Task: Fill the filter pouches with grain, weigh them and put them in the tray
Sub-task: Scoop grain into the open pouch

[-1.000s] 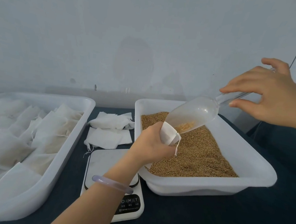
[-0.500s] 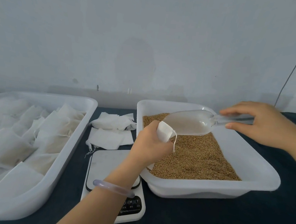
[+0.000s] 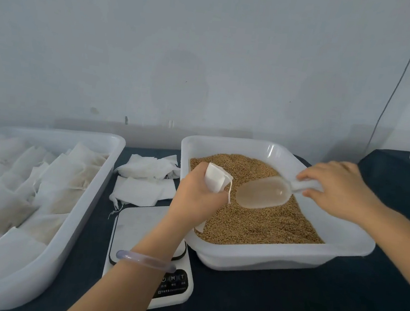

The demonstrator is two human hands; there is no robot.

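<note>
Most of pouch (image 3: pixel 215 181) hidden inside left hand (image 3: pixel 194 202); scoop handle (image 3: pixel 305 185) covered by right hand (image 3: pixel 338 190); scale panel (image 3: pixel 174 282) partly blocked by left forearm (image 3: pixel 138 264).

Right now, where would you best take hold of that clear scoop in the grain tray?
Take the scoop by its narrow handle, from the right, as the right hand does: the handle points right, while the wide bowl faces left over the grain.

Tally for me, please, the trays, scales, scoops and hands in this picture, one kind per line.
Trays: 2, the pouch tray and the grain tray
Scale: 1
Scoop: 1
Hands: 2, the left hand gripping a filter pouch, the right hand holding the scoop
Total: 6
</note>
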